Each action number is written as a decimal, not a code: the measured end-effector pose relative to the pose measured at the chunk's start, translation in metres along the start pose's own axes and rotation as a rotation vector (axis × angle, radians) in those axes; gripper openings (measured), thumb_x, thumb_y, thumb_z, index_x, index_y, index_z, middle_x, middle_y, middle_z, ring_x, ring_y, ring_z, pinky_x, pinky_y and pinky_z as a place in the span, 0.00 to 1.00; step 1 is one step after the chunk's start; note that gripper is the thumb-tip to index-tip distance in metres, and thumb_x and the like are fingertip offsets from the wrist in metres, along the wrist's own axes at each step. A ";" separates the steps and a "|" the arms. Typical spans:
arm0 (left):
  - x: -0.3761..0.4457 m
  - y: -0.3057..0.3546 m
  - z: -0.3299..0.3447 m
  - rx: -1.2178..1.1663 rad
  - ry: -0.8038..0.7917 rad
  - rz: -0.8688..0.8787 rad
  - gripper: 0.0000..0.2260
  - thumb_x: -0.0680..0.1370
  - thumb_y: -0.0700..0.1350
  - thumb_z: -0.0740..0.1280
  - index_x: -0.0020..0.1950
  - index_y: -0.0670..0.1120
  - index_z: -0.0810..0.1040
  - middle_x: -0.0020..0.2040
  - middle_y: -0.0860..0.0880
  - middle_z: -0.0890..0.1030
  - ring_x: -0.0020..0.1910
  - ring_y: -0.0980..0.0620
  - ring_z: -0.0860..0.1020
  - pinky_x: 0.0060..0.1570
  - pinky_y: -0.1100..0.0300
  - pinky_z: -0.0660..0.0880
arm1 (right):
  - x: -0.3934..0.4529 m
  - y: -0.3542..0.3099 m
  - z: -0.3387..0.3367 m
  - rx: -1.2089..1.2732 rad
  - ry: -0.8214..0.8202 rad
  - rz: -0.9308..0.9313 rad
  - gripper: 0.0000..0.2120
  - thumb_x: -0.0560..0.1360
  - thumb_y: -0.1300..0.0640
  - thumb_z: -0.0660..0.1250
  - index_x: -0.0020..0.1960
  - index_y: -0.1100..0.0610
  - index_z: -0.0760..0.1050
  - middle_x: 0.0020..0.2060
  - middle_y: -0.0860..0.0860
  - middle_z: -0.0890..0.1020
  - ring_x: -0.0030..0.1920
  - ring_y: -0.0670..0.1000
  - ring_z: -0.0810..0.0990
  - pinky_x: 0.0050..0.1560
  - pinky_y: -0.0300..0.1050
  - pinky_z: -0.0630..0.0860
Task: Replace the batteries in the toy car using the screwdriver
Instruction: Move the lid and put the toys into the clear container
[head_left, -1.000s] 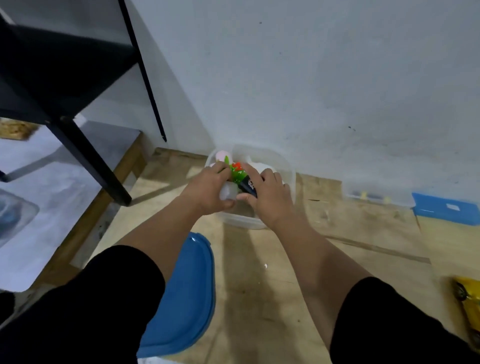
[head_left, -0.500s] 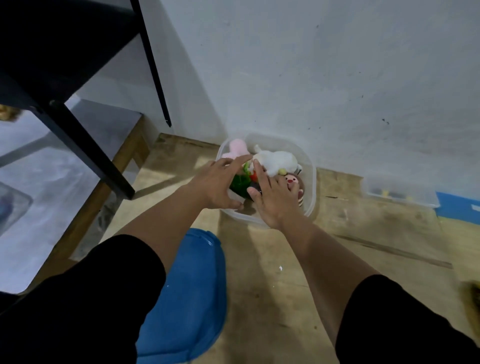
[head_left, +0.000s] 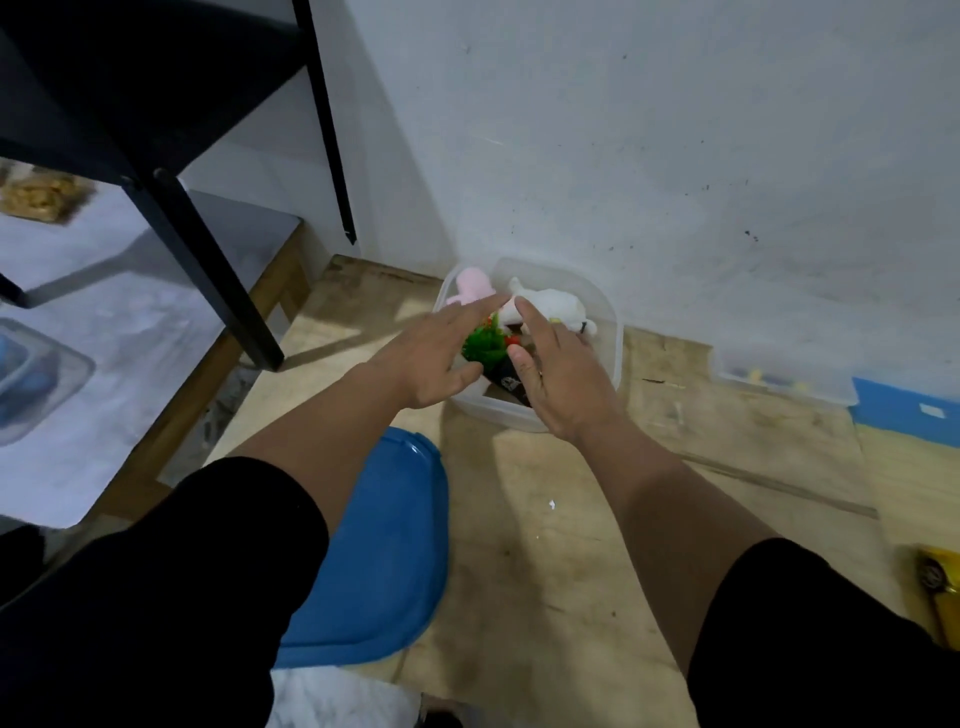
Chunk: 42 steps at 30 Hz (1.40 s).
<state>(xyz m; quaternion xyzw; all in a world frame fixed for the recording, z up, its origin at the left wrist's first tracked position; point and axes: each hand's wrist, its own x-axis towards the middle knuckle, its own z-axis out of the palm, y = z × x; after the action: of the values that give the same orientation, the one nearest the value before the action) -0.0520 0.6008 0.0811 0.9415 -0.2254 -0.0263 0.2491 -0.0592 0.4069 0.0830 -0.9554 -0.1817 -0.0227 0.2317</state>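
Both hands over the clear tub (head_left: 615, 332) of toys, left hand (head_left: 436, 353) and right hand (head_left: 563, 384) spread open, gripping nothing. Search stage, I reckon; next, grasp the car.

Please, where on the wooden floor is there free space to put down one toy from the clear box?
Bare floor lies right of the right hand, between the clear box and the yellow toy car. Another patch lies between the forearms, beside the blue lid. Inside the box it is crowded with toys under both hands; left hand.
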 end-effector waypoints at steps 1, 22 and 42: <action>-0.007 0.003 -0.001 -0.004 0.037 -0.016 0.33 0.76 0.48 0.62 0.77 0.53 0.49 0.73 0.43 0.66 0.71 0.43 0.64 0.67 0.50 0.61 | -0.005 -0.004 -0.002 -0.010 0.034 -0.028 0.25 0.80 0.43 0.49 0.75 0.48 0.54 0.62 0.56 0.73 0.63 0.58 0.70 0.67 0.57 0.64; -0.251 0.007 0.077 0.091 -0.042 -1.078 0.34 0.74 0.66 0.61 0.74 0.58 0.51 0.77 0.40 0.41 0.74 0.33 0.49 0.68 0.36 0.60 | -0.156 -0.059 0.096 -0.233 -0.367 -0.114 0.27 0.80 0.40 0.43 0.76 0.44 0.44 0.61 0.57 0.72 0.62 0.58 0.69 0.62 0.54 0.67; -0.200 0.079 -0.014 0.030 0.238 -0.907 0.45 0.62 0.67 0.73 0.74 0.54 0.58 0.72 0.43 0.55 0.72 0.41 0.55 0.70 0.47 0.62 | -0.128 -0.075 0.002 -0.247 -0.048 -0.064 0.34 0.73 0.32 0.56 0.74 0.45 0.57 0.61 0.60 0.64 0.61 0.60 0.64 0.64 0.52 0.65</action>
<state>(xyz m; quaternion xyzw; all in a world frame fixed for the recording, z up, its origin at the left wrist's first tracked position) -0.2612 0.6334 0.1184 0.9450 0.2384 -0.0209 0.2230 -0.2054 0.4268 0.0972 -0.9706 -0.2134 -0.0297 0.1070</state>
